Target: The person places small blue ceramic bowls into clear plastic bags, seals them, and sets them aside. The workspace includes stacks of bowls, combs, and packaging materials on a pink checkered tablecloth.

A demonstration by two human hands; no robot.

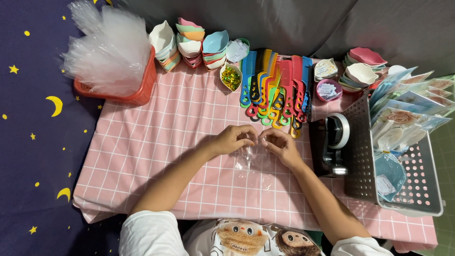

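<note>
My left hand (233, 138) and my right hand (279, 143) meet over the middle of a pink checked tablecloth (156, 142). Between their fingertips they pinch the top edge of a clear plastic bag (250, 161), which lies flat toward me on the cloth. Just beyond my hands lies a row of coloured combs (277, 87). A black tape dispenser (332, 142) stands right of my right hand.
A red basket (137, 92) of clear bags stands at the far left. Stacks of pastel leaf-shaped dishes (189, 42) line the back, with more dishes (362, 66) at the right. A grey basket (407, 170) of packed items sits at the right edge. A small dish of gold bits (231, 77) is by the combs.
</note>
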